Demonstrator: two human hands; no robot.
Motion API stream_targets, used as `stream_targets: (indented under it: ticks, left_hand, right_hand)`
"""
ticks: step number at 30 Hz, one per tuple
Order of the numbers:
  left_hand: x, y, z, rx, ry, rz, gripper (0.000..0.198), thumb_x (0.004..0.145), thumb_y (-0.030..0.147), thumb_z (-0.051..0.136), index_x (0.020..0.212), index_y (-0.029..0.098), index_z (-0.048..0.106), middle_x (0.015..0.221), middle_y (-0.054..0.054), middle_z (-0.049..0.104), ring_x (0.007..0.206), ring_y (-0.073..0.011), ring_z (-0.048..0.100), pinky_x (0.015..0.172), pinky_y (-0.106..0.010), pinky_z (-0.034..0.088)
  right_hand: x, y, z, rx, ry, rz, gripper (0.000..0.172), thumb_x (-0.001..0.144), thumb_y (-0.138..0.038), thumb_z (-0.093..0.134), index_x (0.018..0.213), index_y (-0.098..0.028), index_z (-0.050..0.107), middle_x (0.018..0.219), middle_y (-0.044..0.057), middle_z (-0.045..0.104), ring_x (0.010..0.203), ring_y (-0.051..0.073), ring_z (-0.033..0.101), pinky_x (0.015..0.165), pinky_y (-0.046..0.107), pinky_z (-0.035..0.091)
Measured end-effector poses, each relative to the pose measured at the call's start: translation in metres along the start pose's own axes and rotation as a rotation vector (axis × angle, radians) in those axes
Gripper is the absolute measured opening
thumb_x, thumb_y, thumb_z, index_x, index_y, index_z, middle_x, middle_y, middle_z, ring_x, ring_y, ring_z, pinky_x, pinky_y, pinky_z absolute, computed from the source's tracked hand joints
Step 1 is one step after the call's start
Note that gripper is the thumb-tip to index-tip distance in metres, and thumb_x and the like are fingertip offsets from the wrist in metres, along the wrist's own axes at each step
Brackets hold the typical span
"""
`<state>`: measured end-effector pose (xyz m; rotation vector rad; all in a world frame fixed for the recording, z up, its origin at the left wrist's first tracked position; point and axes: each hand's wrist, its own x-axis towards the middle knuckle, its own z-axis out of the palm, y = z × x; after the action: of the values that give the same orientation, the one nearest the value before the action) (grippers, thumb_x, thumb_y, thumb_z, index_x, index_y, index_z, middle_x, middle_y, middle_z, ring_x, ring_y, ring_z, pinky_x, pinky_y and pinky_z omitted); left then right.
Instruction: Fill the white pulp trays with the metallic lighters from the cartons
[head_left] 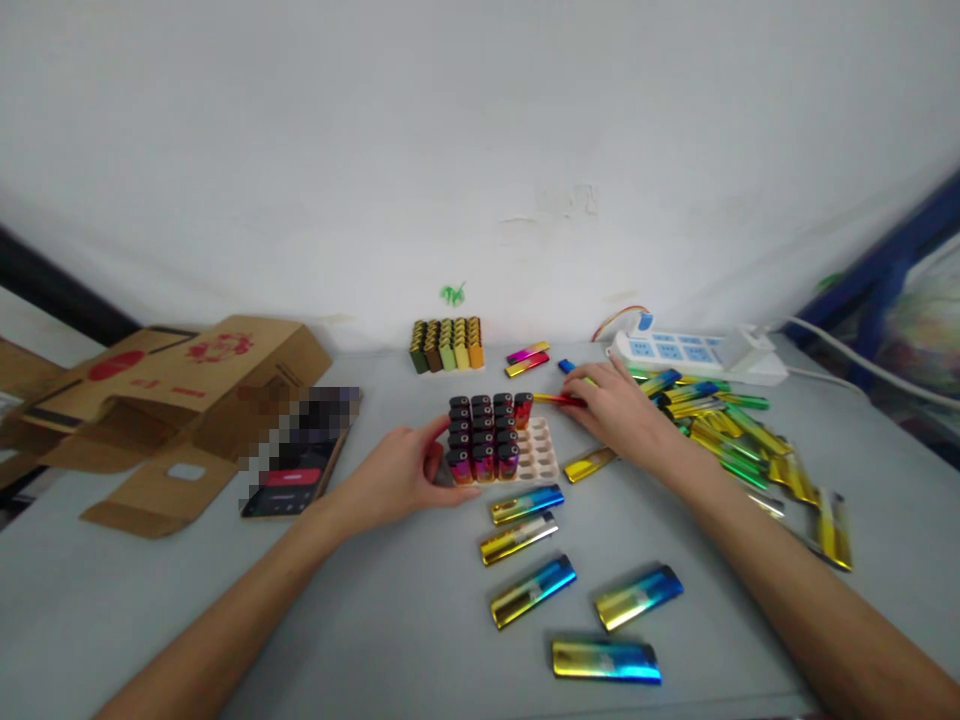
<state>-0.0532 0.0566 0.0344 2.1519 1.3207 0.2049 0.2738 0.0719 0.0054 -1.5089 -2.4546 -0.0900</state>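
A pale tray point(541, 447) with round-edged slots stands in the middle of the table. Black-topped lighters point(484, 440) with purple and red bodies stand upright in its left columns, and its right slots are bare. Thumb and fingers of my left hand point(401, 465) grip the left side of the tray and its lighters. To the right of the tray, my right hand point(611, 405) pinches a red and yellow lighter point(555, 399) lying nearly flat, its far end close to the back right lighter. My fingers partly hide it.
Several blue and gold lighters point(534, 590) lie in front of the tray. A heap of gold and green lighters point(739, 440) is on the right, before a white power strip point(667, 350). A second lighter block point(448, 345) stands behind. At left are a phone point(300, 465) and cardboard box point(217, 370).
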Motion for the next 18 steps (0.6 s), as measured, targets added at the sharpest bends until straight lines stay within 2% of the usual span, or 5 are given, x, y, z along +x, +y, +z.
stream_targets:
  ticks: [3, 5, 7, 12, 18]
  left_hand:
    - [0.0, 0.0, 0.0, 0.007, 0.001, -0.004, 0.057, 0.075, 0.068, 0.078, 0.102, 0.019, 0.063, 0.061, 0.006, 0.06, 0.054, -0.0161, 0.052, 0.05, -0.027, 0.03]
    - [0.0, 0.0, 0.0, 0.015, 0.003, 0.003, 0.056, 0.076, 0.067, 0.078, 0.102, 0.02, 0.063, 0.06, 0.006, 0.06, 0.053, -0.0159, 0.052, 0.051, -0.027, 0.03]
    - [0.0, -0.001, 0.001, 0.019, 0.0, 0.01, 0.055, 0.077, 0.067, 0.077, 0.102, 0.02, 0.062, 0.06, 0.006, 0.059, 0.053, -0.0159, 0.052, 0.051, -0.027, 0.03]
    - [0.0, -0.002, 0.001, 0.031, 0.014, 0.02, 0.056, 0.076, 0.069, 0.077, 0.097, 0.021, 0.061, 0.06, 0.006, 0.059, 0.054, -0.0156, 0.052, 0.051, -0.027, 0.03]
    - [0.0, -0.002, 0.001, 0.021, 0.005, 0.013, 0.056, 0.077, 0.07, 0.077, 0.099, 0.021, 0.061, 0.059, 0.007, 0.058, 0.052, -0.0154, 0.052, 0.05, -0.027, 0.029]
  right_hand:
    - [-0.002, -0.002, -0.006, 0.088, 0.079, -0.005, 0.02, 0.106, -0.026, 0.06, 0.112, -0.015, 0.076, 0.119, 0.017, 0.076, 0.115, 0.035, 0.071, 0.12, 0.065, 0.039]
    - [-0.003, -0.005, -0.009, 0.234, 0.17, 0.024, 0.022, 0.106, -0.03, 0.061, 0.113, -0.017, 0.077, 0.115, 0.016, 0.078, 0.109, 0.033, 0.073, 0.108, 0.055, 0.052]
    - [-0.003, -0.007, -0.011, 0.405, 0.28, 0.078, 0.022, 0.103, -0.035, 0.065, 0.11, -0.019, 0.079, 0.116, 0.014, 0.079, 0.107, 0.031, 0.075, 0.098, 0.048, 0.058]
    - [-0.001, -0.011, -0.013, 0.791, 0.44, 0.262, 0.025, 0.093, -0.045, 0.078, 0.105, -0.023, 0.082, 0.115, 0.01, 0.08, 0.109, 0.03, 0.074, 0.1, 0.048, 0.057]
    - [0.001, -0.027, -0.021, 1.37, 0.431, 0.418, 0.033, 0.085, -0.052, 0.086, 0.101, -0.024, 0.078, 0.111, 0.006, 0.081, 0.109, 0.025, 0.074, 0.106, 0.044, 0.055]
